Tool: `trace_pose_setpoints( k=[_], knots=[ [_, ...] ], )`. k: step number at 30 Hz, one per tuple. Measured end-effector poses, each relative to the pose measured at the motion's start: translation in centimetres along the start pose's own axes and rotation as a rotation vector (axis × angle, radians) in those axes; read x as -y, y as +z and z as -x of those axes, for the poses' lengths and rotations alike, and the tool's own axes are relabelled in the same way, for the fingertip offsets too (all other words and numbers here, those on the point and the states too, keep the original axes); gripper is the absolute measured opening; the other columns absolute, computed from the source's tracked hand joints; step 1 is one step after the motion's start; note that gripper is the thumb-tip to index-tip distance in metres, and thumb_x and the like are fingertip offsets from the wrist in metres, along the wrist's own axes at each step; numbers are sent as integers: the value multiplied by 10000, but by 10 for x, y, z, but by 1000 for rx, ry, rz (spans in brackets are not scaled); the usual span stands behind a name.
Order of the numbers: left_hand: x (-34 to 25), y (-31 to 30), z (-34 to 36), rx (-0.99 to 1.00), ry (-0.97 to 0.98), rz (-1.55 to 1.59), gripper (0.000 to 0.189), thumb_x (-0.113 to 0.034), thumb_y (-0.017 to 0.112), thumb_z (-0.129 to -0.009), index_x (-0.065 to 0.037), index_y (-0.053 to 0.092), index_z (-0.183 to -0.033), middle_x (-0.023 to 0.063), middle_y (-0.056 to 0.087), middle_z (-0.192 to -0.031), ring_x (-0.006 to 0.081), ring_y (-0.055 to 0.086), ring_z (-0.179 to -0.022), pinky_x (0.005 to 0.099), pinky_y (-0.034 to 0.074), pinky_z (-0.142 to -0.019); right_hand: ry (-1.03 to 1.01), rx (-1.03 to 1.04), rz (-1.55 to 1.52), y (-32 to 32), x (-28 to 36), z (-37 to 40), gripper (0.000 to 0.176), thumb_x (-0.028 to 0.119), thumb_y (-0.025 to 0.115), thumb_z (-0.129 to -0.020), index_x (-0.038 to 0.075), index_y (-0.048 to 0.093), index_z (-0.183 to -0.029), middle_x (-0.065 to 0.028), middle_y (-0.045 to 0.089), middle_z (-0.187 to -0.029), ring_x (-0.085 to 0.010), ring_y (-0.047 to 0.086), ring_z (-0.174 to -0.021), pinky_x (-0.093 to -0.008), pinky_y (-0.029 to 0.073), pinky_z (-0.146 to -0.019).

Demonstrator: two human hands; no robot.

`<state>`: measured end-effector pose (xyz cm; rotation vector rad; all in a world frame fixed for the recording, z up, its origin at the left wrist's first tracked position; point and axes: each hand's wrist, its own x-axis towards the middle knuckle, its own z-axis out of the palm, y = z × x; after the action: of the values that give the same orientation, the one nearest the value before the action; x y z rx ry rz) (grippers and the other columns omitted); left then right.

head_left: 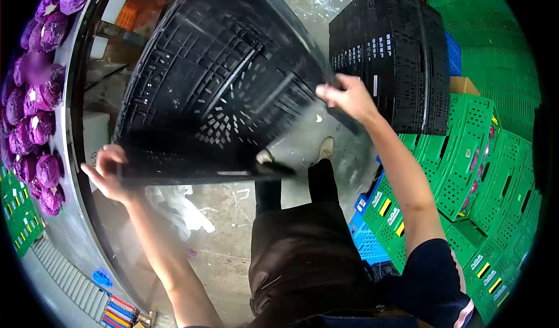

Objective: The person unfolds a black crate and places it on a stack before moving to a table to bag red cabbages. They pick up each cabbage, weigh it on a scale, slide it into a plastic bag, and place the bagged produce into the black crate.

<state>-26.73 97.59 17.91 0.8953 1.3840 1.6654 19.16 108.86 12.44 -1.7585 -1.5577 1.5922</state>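
A large black plastic crate (192, 83) with slotted walls and a perforated base is tilted in front of me, over the floor. My right hand (349, 98) has its fingers closed on the crate's right rim. At the crate's near left corner, my left hand (110, 174) grips the edge with its fingers bent round it. Parts of the crate's near and right sides are smeared by motion.
Purple cabbages (41, 130) lie on a metal-edged table (73, 112) at the left. To the right stand a stack of black crates (387, 54) and several green crates (466, 153), some holding cabbages. White plastic sheeting (180, 211) lies on the concrete floor (227, 235).
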Motion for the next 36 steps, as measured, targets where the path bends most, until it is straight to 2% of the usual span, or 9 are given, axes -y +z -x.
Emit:
trace_pose_setpoints(
  k=[7,12,15,18,20,23,24,28,36],
  knots=[
    [101,40,78,423,386,-1036,271,-131,721,-666,-84,483,-545,38,483,-605,275,478,-753,416,386,-810,-70,-47,95,110,-216,-66,458,273,719,-756,15,584,-1109,-136,655,-1024,-225,605,-958,-363,455,-827],
    [182,44,102,637,519,-1108,181,-97,686,-674,-70,534,-580,54,485,-609,257,504,-706,453,421,-912,253,-60,785,134,-289,-58,467,291,650,-796,41,545,-1176,-177,591,-1153,-276,558,-1089,-367,448,-883],
    [186,54,103,549,493,-1127,148,-105,680,-681,-52,546,-646,80,531,-740,284,532,-835,484,378,-978,141,-169,559,89,-298,-49,376,192,527,-885,27,525,-1223,-145,621,-1078,-246,600,-931,-338,467,-803],
    [167,65,99,286,334,-1288,345,-90,691,-686,-47,557,-1001,167,466,-1222,349,400,-1203,505,267,-1053,176,-271,-350,61,-200,-40,430,306,540,-920,19,522,-1239,-143,619,-1043,-166,588,-873,-260,464,-734],
    [172,71,105,-32,50,-1157,670,-43,682,-720,-31,373,-1314,253,294,-1388,415,212,-1327,478,191,-1086,210,-171,-312,50,-140,-29,690,315,652,-835,17,344,-1375,-165,521,-1263,-207,551,-1086,-342,483,-866],
    [214,54,126,-371,-293,-800,678,-51,688,-725,7,337,-1302,278,485,-1211,413,476,-1149,413,349,-998,-10,-134,417,80,-87,-12,955,213,762,-687,-26,186,-1410,-276,520,-1218,-340,549,-1103,-394,461,-906],
    [203,59,124,-324,-374,-916,638,-46,679,-725,10,351,-1269,268,523,-1131,409,518,-1064,414,386,-939,227,-9,387,82,-76,-16,877,177,696,-705,-80,177,-1363,-314,592,-1003,-400,604,-951,-397,486,-838],
    [174,33,150,-136,-469,-1311,450,-45,625,-729,13,407,-1118,221,605,-835,406,604,-775,441,476,-708,25,80,651,29,-97,-15,742,125,630,-721,-94,221,-1301,-275,605,-831,-420,611,-799,-459,488,-749],
    [188,30,195,18,-803,-1295,775,-243,614,-783,129,197,-1319,349,504,-1149,451,537,-1036,443,430,-894,158,195,656,22,-115,15,725,156,648,-731,-15,209,-1283,-309,589,-969,-450,578,-942,-482,454,-838]
  ],
)
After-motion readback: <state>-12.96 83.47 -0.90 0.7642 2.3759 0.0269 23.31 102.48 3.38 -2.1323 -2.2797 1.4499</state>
